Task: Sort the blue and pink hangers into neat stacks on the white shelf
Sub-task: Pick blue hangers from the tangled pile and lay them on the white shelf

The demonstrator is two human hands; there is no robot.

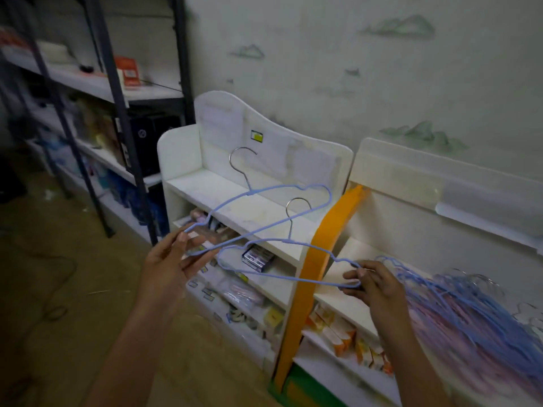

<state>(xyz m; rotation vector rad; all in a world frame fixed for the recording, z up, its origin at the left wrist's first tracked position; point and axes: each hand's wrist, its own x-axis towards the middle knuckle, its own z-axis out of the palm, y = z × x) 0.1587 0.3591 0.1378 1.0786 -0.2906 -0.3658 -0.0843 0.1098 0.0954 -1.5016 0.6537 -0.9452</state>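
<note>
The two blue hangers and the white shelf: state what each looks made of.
Blue hangers: thin wire, seemingly metal under a matte blue coating; the bare silvery hooks suggest it. White shelf: flat painted or laminated board, smooth and scuffed; core unclear.

hanger pile [470, 312] motion-blurred, cut off at right edge; lower-shelf boxes [338, 333] too blurred to read.

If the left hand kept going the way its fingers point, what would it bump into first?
Probably the white shelf. The left hand, holding a blue hanger, points up and forward toward that shelf's front edge. Depth is hard to judge from one view.
</note>
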